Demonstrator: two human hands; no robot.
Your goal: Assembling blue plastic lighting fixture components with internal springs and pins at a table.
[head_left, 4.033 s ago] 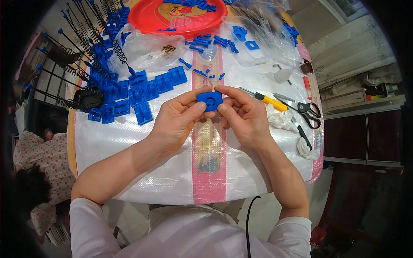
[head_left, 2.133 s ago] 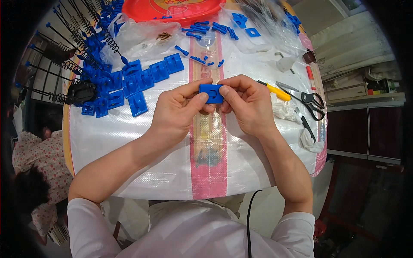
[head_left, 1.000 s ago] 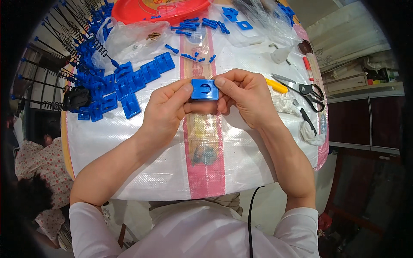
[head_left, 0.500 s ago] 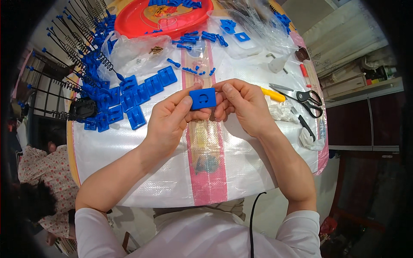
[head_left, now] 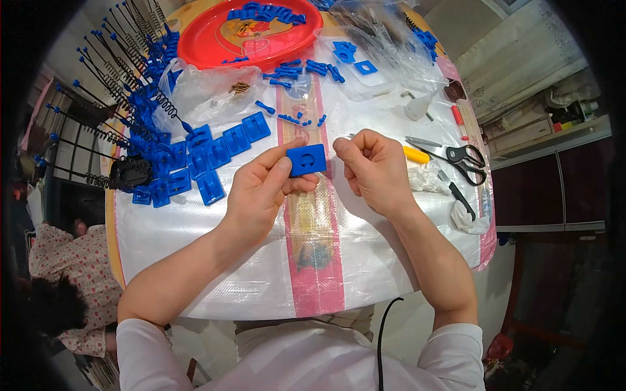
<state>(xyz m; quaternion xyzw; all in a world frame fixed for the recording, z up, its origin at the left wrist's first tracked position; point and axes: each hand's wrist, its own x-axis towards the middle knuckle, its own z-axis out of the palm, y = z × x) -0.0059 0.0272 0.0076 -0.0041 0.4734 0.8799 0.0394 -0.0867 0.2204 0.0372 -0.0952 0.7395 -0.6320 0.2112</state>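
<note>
My left hand (head_left: 264, 179) pinches a small blue plastic plate (head_left: 307, 161) by its left end, thumb on top and fingers beneath. The plate is rectangular with a rounded cut-out in its middle. A short gap to the right, my right hand (head_left: 372, 166) is closed, thumb pressed against the curled fingers; whatever it may hold is hidden. Beyond the hands lie small blue plastic pins (head_left: 301, 120) in a loose row. More blue plates with raised parts (head_left: 222, 148) are laid out to the left.
Blue pieces with black springs (head_left: 153, 98) crowd the left edge. A red basin (head_left: 195, 52) and plastic bags (head_left: 202, 98) stand at the back. Scissors (head_left: 466, 163), a knife (head_left: 462, 199), a yellow handle (head_left: 415, 155) and a white squeeze bottle (head_left: 416, 109) lie at right. A person (head_left: 72, 274) is at far left.
My right hand has come away from the blue plate, moving slightly right, and its fingers have curled in. My left hand still holds the plate. The view has shifted slightly.
</note>
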